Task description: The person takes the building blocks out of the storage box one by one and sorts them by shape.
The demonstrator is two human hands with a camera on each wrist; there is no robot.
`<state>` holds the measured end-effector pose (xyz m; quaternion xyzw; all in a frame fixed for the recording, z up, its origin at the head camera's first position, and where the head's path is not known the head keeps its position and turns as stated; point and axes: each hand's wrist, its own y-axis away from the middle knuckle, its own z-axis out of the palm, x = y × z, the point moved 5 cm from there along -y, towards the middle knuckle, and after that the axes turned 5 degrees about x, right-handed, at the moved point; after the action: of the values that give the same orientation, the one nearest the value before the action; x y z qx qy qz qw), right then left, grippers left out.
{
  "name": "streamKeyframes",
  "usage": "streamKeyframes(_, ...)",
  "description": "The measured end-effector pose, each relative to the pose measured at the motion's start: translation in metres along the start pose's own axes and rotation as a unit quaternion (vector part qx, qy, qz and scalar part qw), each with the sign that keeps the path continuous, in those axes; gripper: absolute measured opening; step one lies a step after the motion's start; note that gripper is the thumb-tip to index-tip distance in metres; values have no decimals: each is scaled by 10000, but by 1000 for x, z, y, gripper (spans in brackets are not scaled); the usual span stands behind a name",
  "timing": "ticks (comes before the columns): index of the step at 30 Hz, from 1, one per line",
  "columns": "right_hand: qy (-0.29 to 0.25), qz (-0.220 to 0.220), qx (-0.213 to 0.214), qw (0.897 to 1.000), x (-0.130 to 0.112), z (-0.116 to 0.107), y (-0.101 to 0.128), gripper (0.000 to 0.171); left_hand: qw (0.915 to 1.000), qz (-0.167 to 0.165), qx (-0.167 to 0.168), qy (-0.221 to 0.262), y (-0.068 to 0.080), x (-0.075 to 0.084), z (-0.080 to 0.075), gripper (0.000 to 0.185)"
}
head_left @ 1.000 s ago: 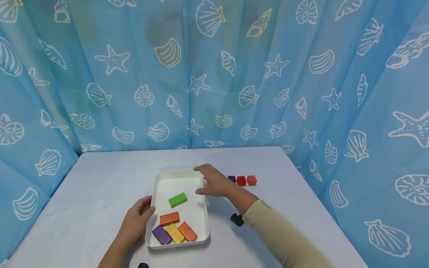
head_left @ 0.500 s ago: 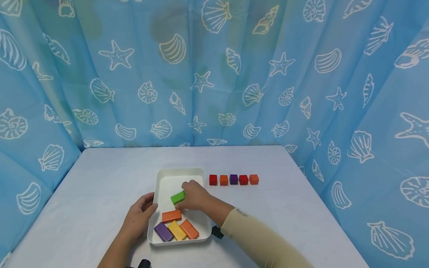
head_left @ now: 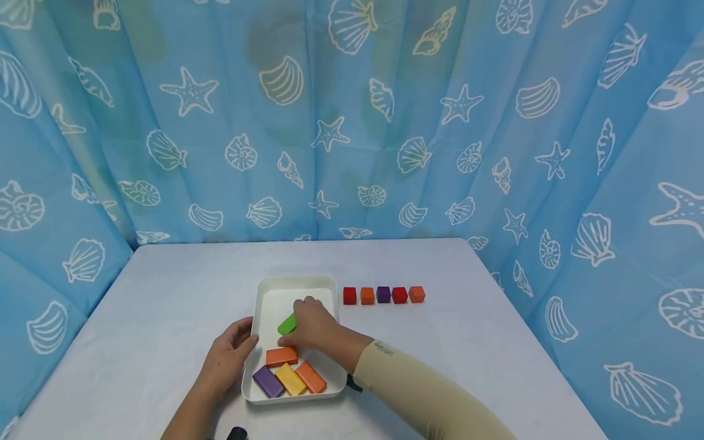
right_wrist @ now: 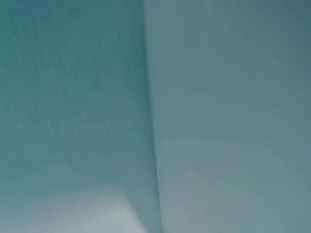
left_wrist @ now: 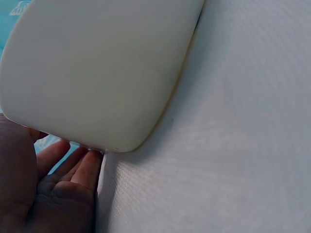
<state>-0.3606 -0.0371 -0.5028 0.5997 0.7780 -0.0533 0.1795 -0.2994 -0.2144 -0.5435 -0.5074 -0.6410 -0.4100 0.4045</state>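
Note:
A white tray (head_left: 297, 283) lies on the pale table (head_left: 165, 293). My right hand (head_left: 310, 325) reaches into it and pinches a green block (head_left: 286, 324), tilted up at one end. My left hand (head_left: 231, 355) holds the tray's left rim, its thumb over the edge. An orange block (head_left: 282, 355), a purple block (head_left: 267, 381), a yellow block (head_left: 289, 379) and another orange block (head_left: 310, 376) lie flat in the tray's near end. The left wrist view shows the tray's outer wall (left_wrist: 97, 73) and my left fingers (left_wrist: 73, 179) beside it. The right wrist view is a blur.
A row of several small cubes (head_left: 383, 294), red, orange and purple, stands on the table right of the tray. A blue shell-print curtain (head_left: 352, 122) closes in the back and both sides. A dark strap piece (head_left: 236, 433) shows at the near edge.
My right hand came back from the cube row into the tray, took hold of the green block and has tilted it up. The left hand stays on the tray's rim.

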Motion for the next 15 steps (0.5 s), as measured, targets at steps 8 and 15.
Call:
streamKeyframes(8, 12, -975, -146, 9951, 5, -1, -17, 72, 10000, -49, 40, 61, -1, -3, 0, 56)
streamKeyframes(15, -63, -1182, -305, 9925, 6, -3, -21, 75, 9999, 49, 65, 65, -1, -1, 1, 55)
